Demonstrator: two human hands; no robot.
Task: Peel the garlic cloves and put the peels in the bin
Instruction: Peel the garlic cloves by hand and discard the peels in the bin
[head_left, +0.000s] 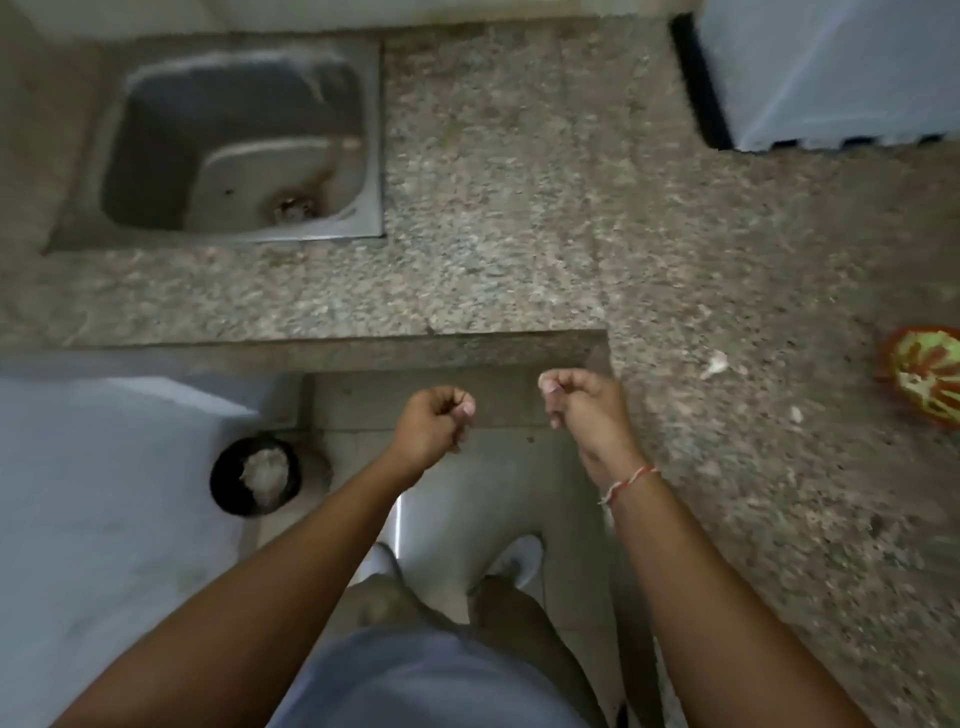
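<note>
1. The counter (519, 208) is speckled granite and L-shaped, running across the top and down the right side, with an inner corner just beyond the hands.
2. A grey appliance (831, 67) sits on the counter at the far right corner.
3. A pale surface (104, 493) fills the lower left, beneath the counter's front edge; what it is cannot be told.
4. The sink (244, 150) is a steel basin set into the counter at upper left, with a drain at its bottom.
5. The person stands in the counter's corner, both bare arms stretched forward, with white shoes on the floor below.
6. The bin (255, 476) is a small round black one on the floor at lower left, near the left forearm, with pale peels (266, 470) heaped inside.
7. A bowl (927, 376) patterned in red and green is cut off by the right edge, resting on the counter.
8. The left hand (434, 428) hovers over the floor gap with its fingers curled into a loose fist; whether it holds anything cannot be told.
9. The right hand (584, 402) is level with it, near the counter's corner, with a thread band at the wrist. Its fingers are curled and thumb meets fingertips; something pale shows there, but blur hides whether it is a clove.
10. Two pale scraps (716, 364) lie on the counter between the right hand and the bowl.
</note>
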